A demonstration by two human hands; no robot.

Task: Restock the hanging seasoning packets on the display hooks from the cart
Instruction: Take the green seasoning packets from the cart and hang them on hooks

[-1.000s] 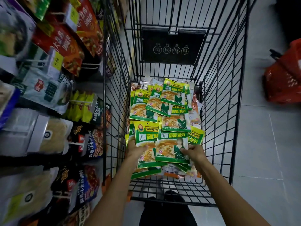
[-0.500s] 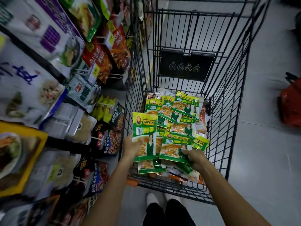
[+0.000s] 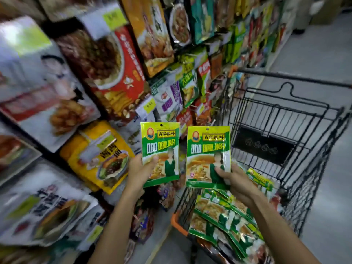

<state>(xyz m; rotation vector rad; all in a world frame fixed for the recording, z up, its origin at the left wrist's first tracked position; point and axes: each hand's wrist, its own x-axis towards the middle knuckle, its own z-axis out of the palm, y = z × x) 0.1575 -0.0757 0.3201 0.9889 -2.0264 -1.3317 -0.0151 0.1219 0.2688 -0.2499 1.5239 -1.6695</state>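
Note:
I hold two green-and-yellow seasoning packets upright in front of me. My left hand (image 3: 140, 173) grips the lower edge of the left packet (image 3: 160, 147). My right hand (image 3: 234, 180) grips the bottom of the right packet (image 3: 208, 149). Each packet has a small hang hole at its top. Below my right forearm, several more of the same packets (image 3: 221, 218) lie piled in the black wire cart (image 3: 297, 130). The display rack (image 3: 171, 82) with hanging packets fills the left side.
Large food packets hang on the rack at left, among them a yellow one (image 3: 95, 155) and a red one (image 3: 114, 73), with yellow price tags (image 3: 149, 107) on the hooks. Grey floor (image 3: 333, 197) runs to the right of the cart.
Both hands have lifted a packet each out of the cart up to chest height. The view has swung left and up from the cart toward the rack.

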